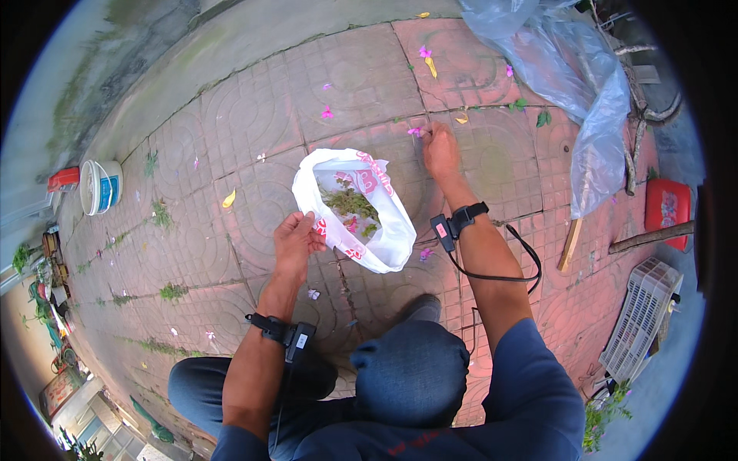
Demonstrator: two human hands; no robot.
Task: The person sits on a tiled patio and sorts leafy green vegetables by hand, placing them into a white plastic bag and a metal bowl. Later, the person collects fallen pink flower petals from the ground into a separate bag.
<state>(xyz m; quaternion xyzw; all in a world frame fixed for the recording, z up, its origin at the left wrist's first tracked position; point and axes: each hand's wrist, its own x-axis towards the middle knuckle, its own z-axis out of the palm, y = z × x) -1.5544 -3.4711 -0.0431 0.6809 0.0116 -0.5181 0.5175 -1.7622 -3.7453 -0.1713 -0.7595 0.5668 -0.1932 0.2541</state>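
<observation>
My left hand [297, 237] pinches the near left rim of a white plastic bag [396, 245] printed with red marks. The bag's mouth gapes upward, and inside lie pulled green weeds [351, 203] with a few pink petals. Beyond the bag to the right, my right hand [441, 147] reaches down to the paving, its fingertips at a magenta flower [415, 132]. Whether the fingers grip that flower is hard to see. Another magenta flower [426, 254] lies on the tiles just right of the bag, near my shoe [422, 310].
Red and grey paving tiles [259, 132] carry scattered petals, a yellow leaf [229, 199] and weed tufts [173, 291]. A white bucket [101, 188] stands at left. On the right are clear plastic sheeting [599, 132], a wooden stick [570, 245], branches [637, 138] and a plastic crate [641, 317].
</observation>
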